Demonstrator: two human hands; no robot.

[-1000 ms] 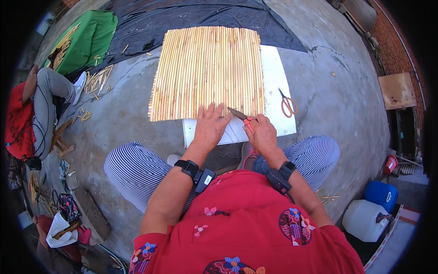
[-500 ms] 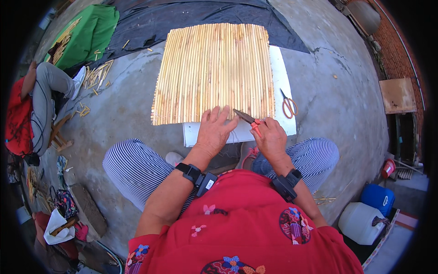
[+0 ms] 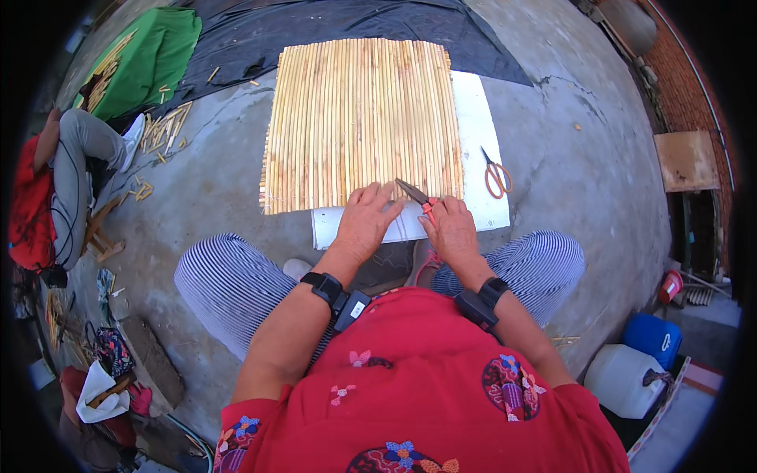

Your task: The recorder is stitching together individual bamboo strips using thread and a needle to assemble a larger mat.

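While left hand (image 3: 369, 219) presses ribbed bamboo mat (image 3: 363, 122) — fingers flat, right hand (image 3: 451, 229) grips pliers (image 3: 418, 197).

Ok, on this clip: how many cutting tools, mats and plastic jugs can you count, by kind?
Cutting tools: 2, the red-handled pliers in the right hand and the orange-handled scissors on the white sheet.
Stick mats: 1, the bamboo mat under the left hand.
Plastic jugs: 2, white and blue.
Total: 5.
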